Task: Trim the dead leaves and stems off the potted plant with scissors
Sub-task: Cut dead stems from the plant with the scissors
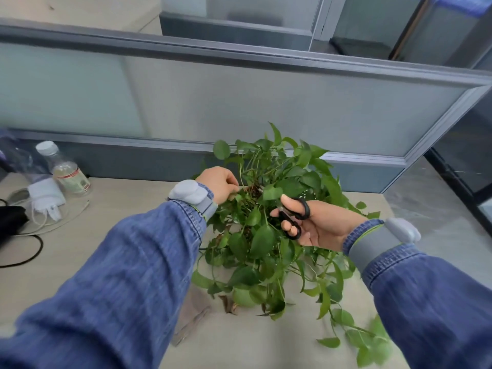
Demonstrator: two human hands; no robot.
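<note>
A leafy green potted plant (269,235) spreads over the middle of the desk, and its pot is hidden under the foliage. My left hand (219,183) reaches into the plant's upper left side and pinches a stem or leaf near the brown centre. My right hand (316,226) grips black-handled scissors (295,218) at the plant's right, thumb through one loop and fingers through the other. The blades point left into the leaves and are mostly hidden. Brown dead leaves (229,303) lie on the desk at the plant's lower edge.
A grey partition wall (239,107) stands right behind the plant. At the left are a plastic water bottle (65,170), a white charger with cable (46,198) and a black cable (21,251). A flat brownish strip (190,326) lies on the desk near my left sleeve.
</note>
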